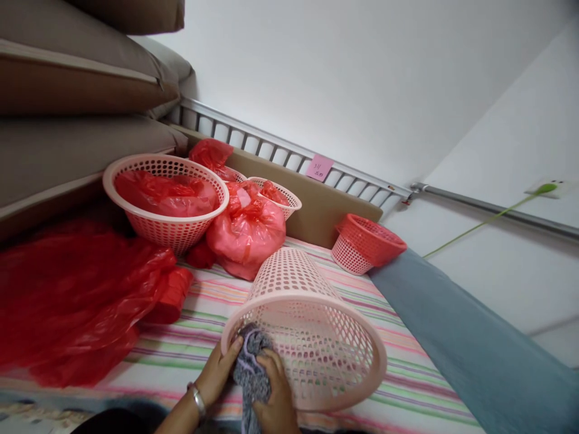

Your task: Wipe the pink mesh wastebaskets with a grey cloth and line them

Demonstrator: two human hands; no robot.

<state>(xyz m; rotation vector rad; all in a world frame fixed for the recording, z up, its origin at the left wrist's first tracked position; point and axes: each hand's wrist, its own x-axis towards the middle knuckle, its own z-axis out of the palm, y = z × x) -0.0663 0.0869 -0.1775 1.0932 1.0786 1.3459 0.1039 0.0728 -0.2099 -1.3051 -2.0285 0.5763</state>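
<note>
A pink perforated plastic basket [307, 313] lies tipped on its side on a striped sheet [208, 313], its mouth toward me. My left hand [219, 371], with a silver bracelet on the wrist, grips the basket's near rim and touches a grey knitted cloth [251, 367]. My right hand [275, 395] is closed on that cloth, pressing it against the rim at the basket's mouth.
Several pink baskets [167, 199] holding red plastic bags [246, 232] stand at the back left. A red basket [368, 241] lies against a brown board. A loose red bag [67, 295] is at left, brown cushions above, a blue-grey cloth [465, 343] at right, white wall and rail behind.
</note>
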